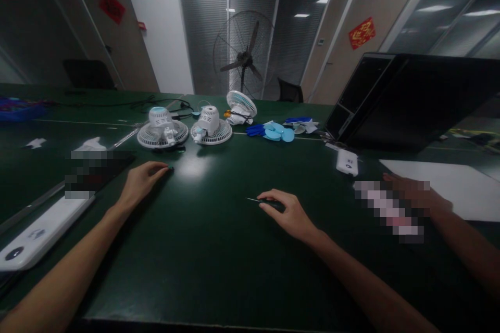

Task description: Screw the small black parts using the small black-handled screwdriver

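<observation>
My right hand [287, 210] is closed around the dark handle of a screwdriver [273, 204], its thin metal shaft pointing left just above the green table. Farther left, my left hand [144, 179] rests near the table top, thumb and fingers pinched on a small dark piece [171, 168] too small to name. Beyond that hand lie two white fan heads, one fan head [162, 130] at left and another fan head [211, 127] beside it, both grille side down. A third fan head [241, 106] stands tilted behind them.
Light-blue fan blades [279, 132] and blue gloves [255, 130] lie at the back. Long white cases flank me, one case [47, 226] at left. A co-worker's hand [414, 192] is at right by a white sheet [469, 187]. A black monitor [422, 99] stands behind.
</observation>
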{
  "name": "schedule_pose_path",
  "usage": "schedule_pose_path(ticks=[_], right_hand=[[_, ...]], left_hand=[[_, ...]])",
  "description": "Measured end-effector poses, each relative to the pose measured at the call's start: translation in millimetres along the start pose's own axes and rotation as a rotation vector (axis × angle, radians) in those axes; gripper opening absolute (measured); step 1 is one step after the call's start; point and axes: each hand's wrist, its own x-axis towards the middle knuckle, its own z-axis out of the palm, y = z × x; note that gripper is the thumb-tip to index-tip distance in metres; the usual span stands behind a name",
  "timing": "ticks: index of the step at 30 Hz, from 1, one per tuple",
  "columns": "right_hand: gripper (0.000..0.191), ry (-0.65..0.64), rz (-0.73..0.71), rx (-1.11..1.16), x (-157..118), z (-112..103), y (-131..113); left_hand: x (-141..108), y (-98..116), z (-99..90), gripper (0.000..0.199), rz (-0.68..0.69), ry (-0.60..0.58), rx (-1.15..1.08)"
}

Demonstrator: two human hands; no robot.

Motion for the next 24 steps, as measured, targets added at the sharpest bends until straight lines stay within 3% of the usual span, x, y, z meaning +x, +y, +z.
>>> schedule_pose_path(ticks=[14, 18, 21, 24], right_hand=[[0.021, -0.008, -0.003, 0.008, -0.1, -0.3, -1.3], [0.02, -0.007, -0.004, 0.004, 1.0, 0.3, -1.0], [0.02, -0.018, -0.013, -0.002, 1.0, 0.7, -1.5], [0.02, -0.034, -0.042, -0.023, 0.3, 1.3, -1.4]], left_hand=[[-0.6, -0.4, -1.7, 0.063, -0.105, 0.006, -0.032], [-1.4, 3.2, -1.6, 0.061, -0.069, 0.007, -0.033], [-9.0, 23.9, 4.0, 0.055, 0.025, -0.071, -0.061], [-27.2, 65.5, 20.6, 0.046, 0.177, -0.254, -0.108]])
